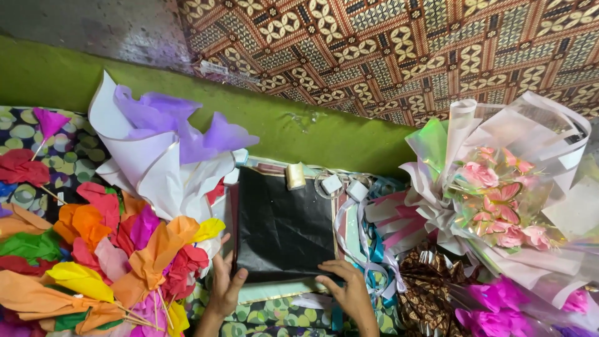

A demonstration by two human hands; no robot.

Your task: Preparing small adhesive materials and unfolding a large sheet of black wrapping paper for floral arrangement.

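A black sheet of paper (pixel 284 221) lies flat on a stack of paper sheets in the middle. My left hand (pixel 224 287) rests at its lower left corner, fingers on the edge. My right hand (pixel 346 284) grips the sheet's lower right edge, fingers curled over it. A heap of coloured paper flowers on sticks (pixel 106 256) lies just left of my left hand.
A white and purple wrapped bouquet (pixel 162 143) stands at the left. A pink flower bouquet in clear wrap (pixel 499 193) lies at the right. Ribbons (pixel 368 231), tape rolls (pixel 331 184), magenta paper flowers (pixel 499 306) and a green wall ledge (pixel 299 134) surround the stack.
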